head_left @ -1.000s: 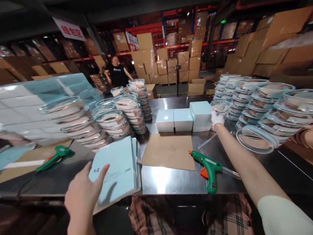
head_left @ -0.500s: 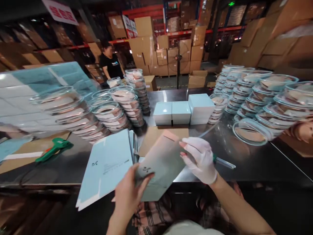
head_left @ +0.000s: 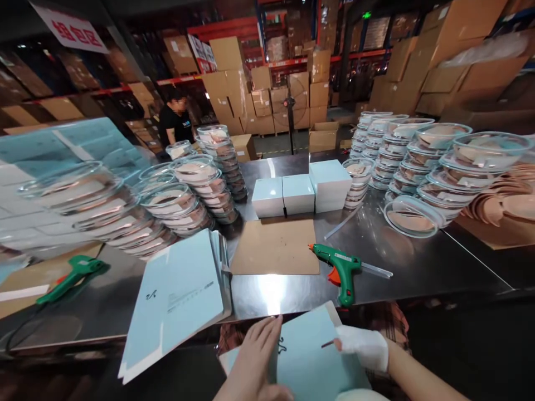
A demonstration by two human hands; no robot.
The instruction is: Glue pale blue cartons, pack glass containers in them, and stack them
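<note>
Both hands rest on a flat box blank (head_left: 307,356) below the table's near edge: bare left hand (head_left: 254,362) spread open, gloved right hand (head_left: 363,346) pinching its edge. Creases should be pressed squarely.

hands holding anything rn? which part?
Both on one flat light-blue carton blank: left hand lies on its printed face, gloved right hand pinches its right edge.

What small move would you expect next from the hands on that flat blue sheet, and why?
Probably folding it up along its creases: both the left hand and the gloved right hand rest on the flat box blank, finished boxes stand behind, and the glue gun lies untouched.
</note>
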